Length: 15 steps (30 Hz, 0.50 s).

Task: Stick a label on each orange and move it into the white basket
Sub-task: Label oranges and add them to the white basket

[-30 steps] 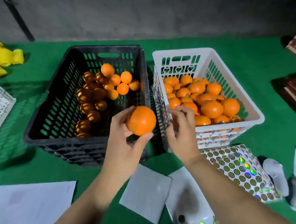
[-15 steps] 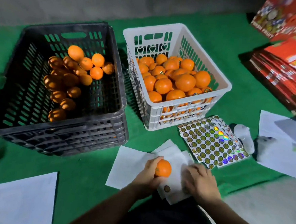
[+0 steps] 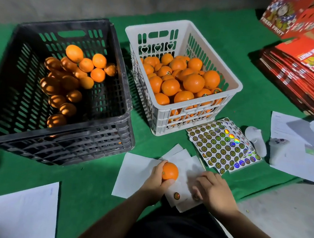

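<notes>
1. You can read "FRESH FRUIT" in white on the red printed cartons (image 3: 297, 15) at the far right; the stacked flat cartons (image 3: 304, 73) below them carry print too blurred to read.
2. The round labels show a dark disc with a gold ring; no lettering on them is legible.
3. Your left hand (image 3: 155, 180) grips one orange (image 3: 170, 171), fingers and thumb curled round it, held just over the white backing sheets (image 3: 135, 173) near you.
4. Your right hand (image 3: 212, 189) lies knuckles-up on those sheets with its fingers bent down onto the paper beside a label (image 3: 196, 197); you cannot tell whether that grip is pinching it.
5. One more loose label (image 3: 176, 195) sits on the sheet just below the orange.
6. Two containers stand side by side, nearly touching: the black crate (image 3: 114, 127) on the left, the white basket (image 3: 178, 126) on the right.
7. The black crate holds roughly twenty oranges, bunched toward its left and back, leaving bare floor at its right.
8. The white basket is heaped close to its rim; some fruit there shows labels.
9. A fanned stack of full label sheets (image 3: 223, 147) lies just right of the basket's near corner.
10. Open green cloth (image 3: 85, 179) lies between the crate's near wall and your arms.
</notes>
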{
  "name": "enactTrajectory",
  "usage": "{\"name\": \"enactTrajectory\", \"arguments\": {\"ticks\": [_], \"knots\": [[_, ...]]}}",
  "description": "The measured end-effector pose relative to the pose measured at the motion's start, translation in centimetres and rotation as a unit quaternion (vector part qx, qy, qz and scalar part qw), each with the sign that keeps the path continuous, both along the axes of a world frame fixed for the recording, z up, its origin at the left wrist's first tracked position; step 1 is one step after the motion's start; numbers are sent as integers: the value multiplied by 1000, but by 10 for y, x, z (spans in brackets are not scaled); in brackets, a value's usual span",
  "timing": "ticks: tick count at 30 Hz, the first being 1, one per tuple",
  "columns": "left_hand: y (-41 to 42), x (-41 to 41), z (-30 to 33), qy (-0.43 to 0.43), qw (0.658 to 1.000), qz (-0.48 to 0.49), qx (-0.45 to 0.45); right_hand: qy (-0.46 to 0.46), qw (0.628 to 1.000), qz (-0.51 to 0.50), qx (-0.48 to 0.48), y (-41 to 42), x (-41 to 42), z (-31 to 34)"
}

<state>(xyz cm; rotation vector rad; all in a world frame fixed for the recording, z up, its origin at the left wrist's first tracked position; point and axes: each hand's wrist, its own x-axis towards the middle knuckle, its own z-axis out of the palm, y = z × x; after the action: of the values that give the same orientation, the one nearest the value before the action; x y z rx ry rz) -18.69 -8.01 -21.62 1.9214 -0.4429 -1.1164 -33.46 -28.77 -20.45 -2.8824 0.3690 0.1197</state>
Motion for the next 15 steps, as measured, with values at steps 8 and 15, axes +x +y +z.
{"name": "enactTrajectory", "arguments": {"ticks": [8,15], "knots": [[-1,-2,-4,-1,1000,-1,-2,87,983,148,59,45,34,-15],[-1,-2,-4,-2,1000,-5,-7,-15,983,160,93,47,24,2]]}}
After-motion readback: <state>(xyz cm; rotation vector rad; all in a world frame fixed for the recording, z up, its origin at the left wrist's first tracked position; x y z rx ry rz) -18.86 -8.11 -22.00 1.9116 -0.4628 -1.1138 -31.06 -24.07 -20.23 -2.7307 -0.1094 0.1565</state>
